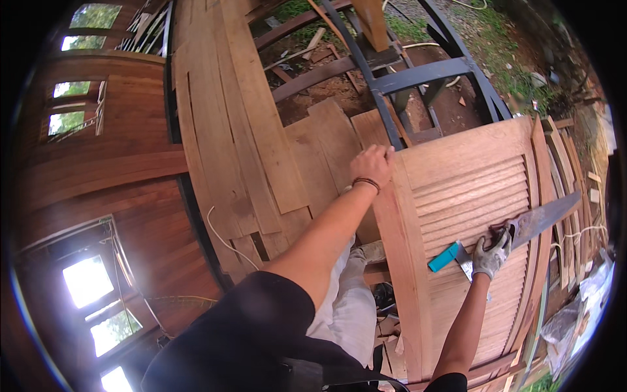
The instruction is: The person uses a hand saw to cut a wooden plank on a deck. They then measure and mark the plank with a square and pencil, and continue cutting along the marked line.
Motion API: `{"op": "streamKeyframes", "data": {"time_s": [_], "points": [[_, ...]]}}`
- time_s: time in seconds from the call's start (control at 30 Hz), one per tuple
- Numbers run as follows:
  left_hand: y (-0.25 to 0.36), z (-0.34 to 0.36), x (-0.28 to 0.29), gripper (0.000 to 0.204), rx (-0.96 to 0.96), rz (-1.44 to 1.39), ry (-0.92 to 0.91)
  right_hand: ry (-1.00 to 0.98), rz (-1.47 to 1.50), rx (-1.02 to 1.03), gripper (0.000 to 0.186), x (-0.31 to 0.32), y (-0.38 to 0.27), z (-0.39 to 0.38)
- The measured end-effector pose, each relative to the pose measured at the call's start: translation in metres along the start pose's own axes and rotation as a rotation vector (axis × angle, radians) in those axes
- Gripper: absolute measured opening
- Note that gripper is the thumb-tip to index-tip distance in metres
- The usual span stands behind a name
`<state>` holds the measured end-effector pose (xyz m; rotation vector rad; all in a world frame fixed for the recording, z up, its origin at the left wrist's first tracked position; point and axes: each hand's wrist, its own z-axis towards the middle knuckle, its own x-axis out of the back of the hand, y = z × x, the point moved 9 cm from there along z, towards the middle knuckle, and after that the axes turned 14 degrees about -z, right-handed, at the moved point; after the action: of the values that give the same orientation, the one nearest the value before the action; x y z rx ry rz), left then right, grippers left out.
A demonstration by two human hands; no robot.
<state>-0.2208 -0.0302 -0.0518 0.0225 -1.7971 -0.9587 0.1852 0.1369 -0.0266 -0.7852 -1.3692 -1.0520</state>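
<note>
A louvered wooden shutter panel (473, 175) lies tilted in front of me, its slats framed by broad light-brown rails. My left hand (373, 164), bare with bands at the wrist, is closed over the panel's upper left corner. On the slats, my right hand (491, 256) wears a grey-white glove and grips the dark handle of a handsaw (547, 219). The saw's blade points right, past the panel's edge. Beside that hand is a try square with a teal handle (444, 257); its metal blade runs partly beneath the glove, and whether the fingers also hold it I cannot tell.
Wooden planks (228, 124) form a deck on the left, with a thin pale cord (228, 243) across them. A dark metal frame (424, 77) stands beyond the panel over dirt and scraps. Stacked boards (567, 189) and crumpled plastic sheeting (575, 320) lie at right.
</note>
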Motion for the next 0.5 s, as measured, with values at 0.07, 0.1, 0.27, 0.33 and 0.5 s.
{"op": "streamKeyframes", "data": {"time_s": [0.07,0.1,0.27,0.33,0.5], "points": [[-0.003,-0.001,0.001,0.034,0.015,-0.008,-0.007,-0.038,0.082,-0.096,0.082,-0.003,0.002,0.007],[-0.004,-0.002,0.002,0.034,0.028,-0.007,-0.017,-0.062,0.122,-0.140,0.082,-0.012,0.012,0.010],[-0.004,-0.001,0.002,0.034,0.040,-0.015,-0.065,-0.149,-0.013,-0.236,0.081,-0.029,0.033,0.026],[-0.005,0.000,0.002,0.033,0.048,-0.004,-0.086,-0.178,0.032,-0.297,0.080,-0.034,0.042,0.028],[-0.003,0.006,0.000,0.031,0.047,-0.025,-0.127,0.270,0.231,-0.368,0.065,0.061,0.045,0.033]]}}
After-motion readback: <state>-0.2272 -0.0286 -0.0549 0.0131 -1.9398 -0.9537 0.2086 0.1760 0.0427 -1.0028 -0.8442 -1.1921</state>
